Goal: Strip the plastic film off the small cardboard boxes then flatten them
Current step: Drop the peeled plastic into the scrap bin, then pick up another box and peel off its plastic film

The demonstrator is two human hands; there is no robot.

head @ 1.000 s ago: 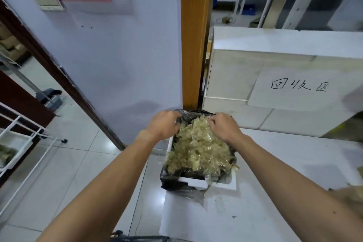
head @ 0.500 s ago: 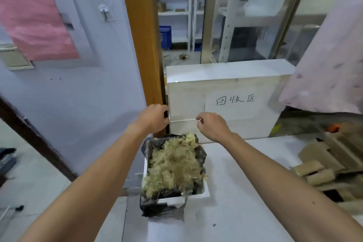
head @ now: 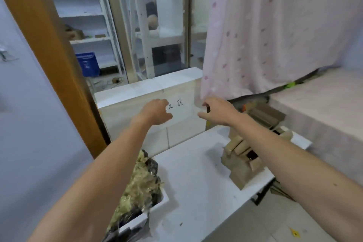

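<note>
White bench [head: 196, 192], centre frame: flattened cardboard boxes [head: 241, 165] at right, film-filled bin [head: 164, 200] lower left; left hand [head: 157, 112] and right hand [head: 214, 111] raised, loosely curled, empty.

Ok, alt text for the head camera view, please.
The left hand and right hand, both empty, are held out before a white foam box. Below, a white table bears a cardboard pile, with a bin of crumpled plastic film at its left.
</note>
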